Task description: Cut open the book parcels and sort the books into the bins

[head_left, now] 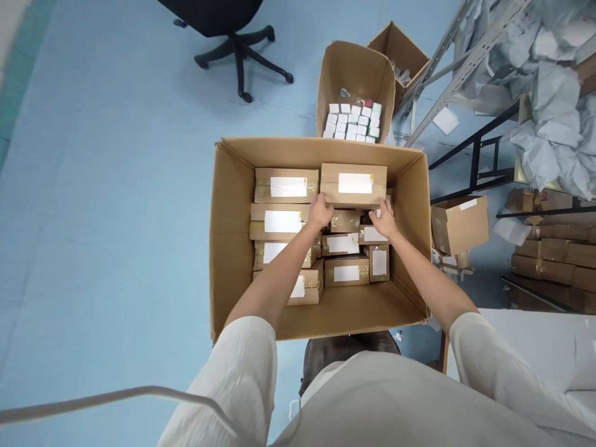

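A taped cardboard box [352, 198] with a white label lies at the far side inside a large open carton [354, 313]. My left hand [320, 213] has its fingers curled on the near left corner of that box. At the near right corner, my right hand [383, 221] grips it the same way; the fingertips are partly hidden. A column of labelled boxes [286, 211] stands along the left, partly behind my left forearm. Nearer to me, below the held box, several smaller taped boxes [347, 273] sit packed together.
Beyond the carton stands an open box [356, 65] holding several small white boxes, with another open box [391, 40] behind it. A black swivel chair [235, 43] is at the upper left. Metal shelving [465, 71] with grey bags and a tilted carton [468, 226] are on the right.
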A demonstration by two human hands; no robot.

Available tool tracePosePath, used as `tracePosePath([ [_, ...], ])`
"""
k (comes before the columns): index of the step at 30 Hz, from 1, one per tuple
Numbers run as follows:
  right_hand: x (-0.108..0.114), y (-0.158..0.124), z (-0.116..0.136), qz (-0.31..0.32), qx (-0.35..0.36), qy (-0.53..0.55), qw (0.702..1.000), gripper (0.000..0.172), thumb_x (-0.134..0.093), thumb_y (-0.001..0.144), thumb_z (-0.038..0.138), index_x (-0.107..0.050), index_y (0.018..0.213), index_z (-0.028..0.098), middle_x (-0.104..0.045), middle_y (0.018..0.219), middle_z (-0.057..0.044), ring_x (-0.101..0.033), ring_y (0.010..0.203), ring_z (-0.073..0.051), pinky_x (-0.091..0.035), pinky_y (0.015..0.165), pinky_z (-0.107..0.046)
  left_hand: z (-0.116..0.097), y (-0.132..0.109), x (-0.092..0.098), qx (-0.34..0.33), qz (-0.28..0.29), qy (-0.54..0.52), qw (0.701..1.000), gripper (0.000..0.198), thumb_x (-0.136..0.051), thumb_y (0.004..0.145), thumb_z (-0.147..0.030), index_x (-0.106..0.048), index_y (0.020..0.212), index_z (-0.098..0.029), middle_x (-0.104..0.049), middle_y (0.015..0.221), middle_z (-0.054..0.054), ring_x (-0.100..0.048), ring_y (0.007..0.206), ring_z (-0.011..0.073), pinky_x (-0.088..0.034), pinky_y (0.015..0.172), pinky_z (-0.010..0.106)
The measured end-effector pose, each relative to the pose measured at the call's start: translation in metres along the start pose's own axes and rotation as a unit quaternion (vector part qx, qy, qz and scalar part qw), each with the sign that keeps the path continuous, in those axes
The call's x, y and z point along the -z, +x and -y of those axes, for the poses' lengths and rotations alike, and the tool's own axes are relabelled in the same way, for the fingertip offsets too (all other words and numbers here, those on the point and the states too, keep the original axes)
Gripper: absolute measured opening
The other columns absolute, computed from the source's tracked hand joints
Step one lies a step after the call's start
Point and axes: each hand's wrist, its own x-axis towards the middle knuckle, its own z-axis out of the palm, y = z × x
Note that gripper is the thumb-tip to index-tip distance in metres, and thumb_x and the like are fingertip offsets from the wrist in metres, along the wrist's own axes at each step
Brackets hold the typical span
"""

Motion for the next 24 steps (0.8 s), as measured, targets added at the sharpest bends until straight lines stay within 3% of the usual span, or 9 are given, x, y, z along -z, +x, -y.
tracePosePath([
  [4,0.003,0.0,0.003,0.011,-0.006,0.002,1.0,0.088,-0.065,0.099,0.054,-0.044,0.177,0.019,-0.026,0.191,-0.018,-0.028,0.178,-0.036,-0.028,0.145,-0.057,-0.01,-0.004,-0.002,0.035,-0.011,0.029,0.999,0.064,-0.075,0.097,-0.022,-0.059,0.158,-0.02,-0.067,0.16,0.02,-0.065,0.148,0.0376,-0.05,0.13,0.053],
  [8,0.01,-0.01,0.01,0.013,-0.013,0.0,1.0,0.088,-0.067,0.098,0.061,-0.049,0.175,0.021,-0.027,0.19,-0.016,-0.036,0.174,-0.035,-0.032,0.144,-0.051,-0.022,-0.025,-0.001,-0.009,-0.054,0.076,0.996,0.059,-0.067,0.104,-0.03,-0.059,0.161,-0.02,-0.066,0.155,0.02,-0.064,0.146,0.041,-0.05,0.128,0.058],
  [12,0.019,-0.03,0.019,0.01,-0.027,-0.022,0.999,0.087,-0.067,0.098,0.065,-0.053,0.173,0.023,-0.03,0.188,-0.017,-0.034,0.174,-0.038,-0.034,0.142,-0.053,-0.03,-0.048,0.008,-0.023,-0.077,0.121,0.989,0.053,-0.058,0.109,-0.033,-0.062,0.161,-0.023,-0.067,0.141,0.02,-0.066,0.137,0.0415,-0.054,0.121,0.058],
  [18,0.031,-0.075,0.037,-0.022,-0.008,-0.002,1.0,0.083,-0.067,0.097,0.066,-0.059,0.169,0.026,-0.039,0.183,-0.015,-0.041,0.167,-0.043,-0.038,0.138,-0.062,-0.045,-0.084,0.036,-0.046,-0.062,0.131,0.988,0.049,-0.061,0.108,-0.036,-0.065,0.156,-0.025,-0.066,0.136,0.018,-0.065,0.136,0.0407,-0.054,0.122,0.056],
  [24,0.047,-0.138,0.067,-0.061,-0.012,-0.002,0.998,0.075,-0.067,0.099,0.059,-0.063,0.166,0.026,-0.041,0.181,-0.016,-0.043,0.167,-0.043,-0.04,0.137,-0.062,-0.076,-0.129,0.081,-0.094,-0.058,0.129,0.985,0.049,-0.063,0.106,-0.037,-0.065,0.154,-0.023,-0.064,0.136,0.019,-0.063,0.137,0.0418,-0.05,0.125,0.058],
])
